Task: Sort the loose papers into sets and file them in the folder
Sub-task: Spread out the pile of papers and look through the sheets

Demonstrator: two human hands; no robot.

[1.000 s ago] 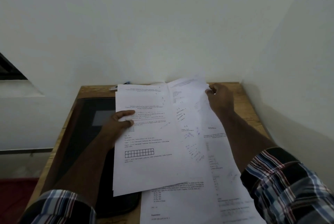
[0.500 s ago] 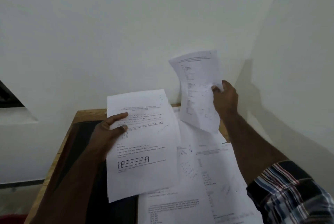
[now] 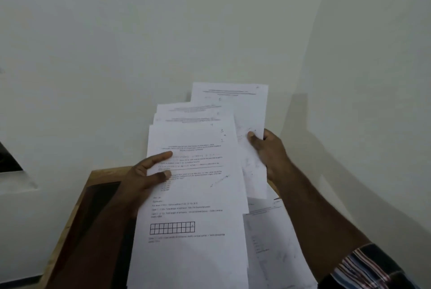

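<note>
Head view: I see left hand fingers pinching fanned stack at 9 o'clock edge; right hand grasping single sheet at 3 o'clock. Paper light, floppy, slippery; grip edges firmly.

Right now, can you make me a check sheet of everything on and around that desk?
Surface: wooden desk, dark mat on it.
Job's things: fanned white printed sheets held up; single white sheet behind them; more white papers lying on the desk. Folder: nothing seen.
Clutter: nothing seen.
Hands: left hand grips the fan; right hand pinches the single sheet.
Cables: nothing seen.
Surroundings: pale walls meeting in a corner.
</note>
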